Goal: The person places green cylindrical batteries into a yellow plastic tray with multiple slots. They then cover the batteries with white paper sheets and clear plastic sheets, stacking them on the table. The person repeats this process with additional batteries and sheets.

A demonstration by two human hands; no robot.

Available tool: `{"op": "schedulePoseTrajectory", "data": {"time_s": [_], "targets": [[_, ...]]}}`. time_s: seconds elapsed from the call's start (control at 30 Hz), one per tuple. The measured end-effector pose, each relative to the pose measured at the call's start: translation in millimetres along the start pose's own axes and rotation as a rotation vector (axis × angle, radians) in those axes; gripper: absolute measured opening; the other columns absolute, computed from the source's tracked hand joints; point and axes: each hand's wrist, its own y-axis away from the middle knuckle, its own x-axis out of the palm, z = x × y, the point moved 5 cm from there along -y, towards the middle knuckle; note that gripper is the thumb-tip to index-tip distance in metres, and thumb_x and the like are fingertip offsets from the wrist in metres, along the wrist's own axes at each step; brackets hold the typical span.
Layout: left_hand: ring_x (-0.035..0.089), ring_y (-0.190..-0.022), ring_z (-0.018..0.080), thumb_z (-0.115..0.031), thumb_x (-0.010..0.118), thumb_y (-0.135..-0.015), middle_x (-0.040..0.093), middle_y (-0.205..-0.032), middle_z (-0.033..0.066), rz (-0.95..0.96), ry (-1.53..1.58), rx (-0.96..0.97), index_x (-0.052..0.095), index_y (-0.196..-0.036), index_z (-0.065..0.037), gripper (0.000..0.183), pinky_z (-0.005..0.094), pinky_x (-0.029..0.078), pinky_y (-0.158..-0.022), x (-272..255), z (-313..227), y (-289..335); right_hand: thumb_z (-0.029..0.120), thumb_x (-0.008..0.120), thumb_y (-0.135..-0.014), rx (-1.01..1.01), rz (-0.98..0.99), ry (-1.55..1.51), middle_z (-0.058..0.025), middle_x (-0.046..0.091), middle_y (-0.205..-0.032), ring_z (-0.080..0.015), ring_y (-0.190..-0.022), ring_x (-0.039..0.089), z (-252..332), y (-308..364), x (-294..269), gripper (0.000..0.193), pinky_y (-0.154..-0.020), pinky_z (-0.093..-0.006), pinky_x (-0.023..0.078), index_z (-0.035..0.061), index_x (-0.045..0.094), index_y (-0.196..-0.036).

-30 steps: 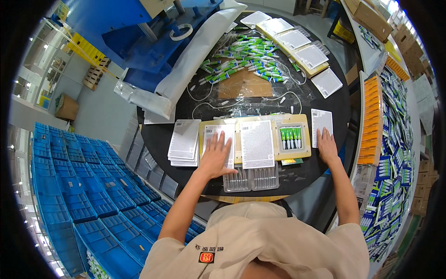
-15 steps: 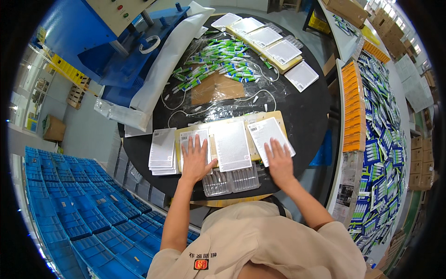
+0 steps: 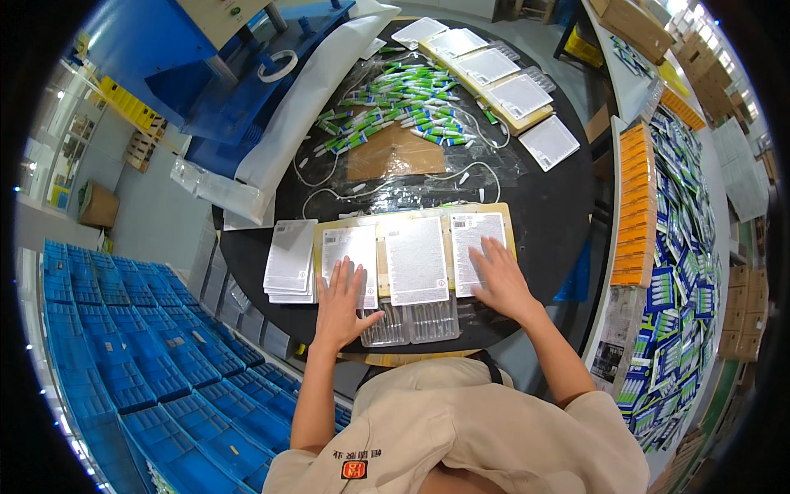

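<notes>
Fingers spread, my left hand (image 3: 338, 309) lies on the lower part of a white printed card (image 3: 349, 245). My right hand (image 3: 500, 280) rests with fingers apart on the right-hand card (image 3: 466, 239), which now sits straight. Between them is a middle card (image 3: 416, 259). All three lie on a long yellowish board (image 3: 380, 226). Clear plastic blister trays (image 3: 434, 320) stick out at the near side of the board. To the left, a stack of white cards (image 3: 289, 259) overlaps the board's end.
A heap of green, white and blue tubes (image 3: 403, 103) lies on the round black table (image 3: 547, 222). A second board with cards (image 3: 494, 70) is at far right. Blue press (image 3: 222, 90) stands far left, blue crates (image 3: 156, 354) near left, and packed tubes (image 3: 666, 329) fill the right table.
My right hand has turned the tilted right-hand card upright and shifted it left, in line with the others. My left hand has slid slightly down its card. The whole view has shifted a little.
</notes>
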Motion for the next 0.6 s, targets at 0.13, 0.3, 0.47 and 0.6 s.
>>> {"op": "schedulePoseTrajectory", "data": {"time_s": [0.13, 0.3, 0.47, 0.6], "targets": [[0.014, -0.156, 0.0388, -0.061, 0.074, -0.082, 0.019, -0.169, 0.0144, 0.038, -0.073, 0.032, 0.033, -0.160, -0.025, 0.096, 0.0661, 0.012, -0.122, 7.5, 0.8, 0.6, 0.043, 0.071, -0.088, -0.046, -0.284, 0.119, -0.0235, 0.028, -0.162, -0.0430, -0.153, 0.021, 1.5, -33.9, 10.5, 0.073, -0.120, -0.0671, 0.016, 0.0125, 0.049, -0.150], [0.012, -0.154, 0.0451, -0.064, 0.066, -0.087, 0.018, -0.169, 0.0168, 0.114, -0.167, 0.048, 0.036, -0.159, -0.025, 0.088, 0.0701, 0.013, -0.119, 15.9, 6.2, -5.7, 0.051, 0.066, -0.091, -0.078, -0.226, 0.177, -0.0212, 0.024, -0.165, -0.0417, -0.154, 0.017, -18.2, -37.6, 35.1, 0.073, -0.116, -0.0738, 0.012, 0.0189, 0.046, -0.154], [0.014, -0.150, 0.0538, -0.064, 0.064, -0.089, 0.015, -0.167, 0.0245, -0.010, -0.238, 0.069, 0.035, -0.160, -0.025, 0.086, 0.0730, 0.016, -0.116, 23.0, -11.2, -9.0, 0.047, 0.064, -0.093, -0.048, -0.309, 0.238, -0.0231, 0.023, -0.165, -0.0445, -0.154, 0.016, -9.6, -42.4, 40.5, 0.072, -0.116, -0.0743, 0.010, 0.0157, 0.043, -0.155], [0.016, -0.149, 0.0553, -0.064, 0.063, -0.090, 0.017, -0.166, 0.0266, -0.002, -0.188, 0.075, 0.034, -0.160, -0.024, 0.086, 0.0714, 0.017, -0.117, 25.8, -11.0, -9.2, 0.043, 0.063, -0.095, 0.114, -0.393, 0.147, -0.0250, 0.027, -0.162, -0.0448, -0.153, 0.019, 8.3, -50.5, 30.9, 0.070, -0.119, -0.0711, 0.011, 0.0090, 0.044, -0.153]]}}
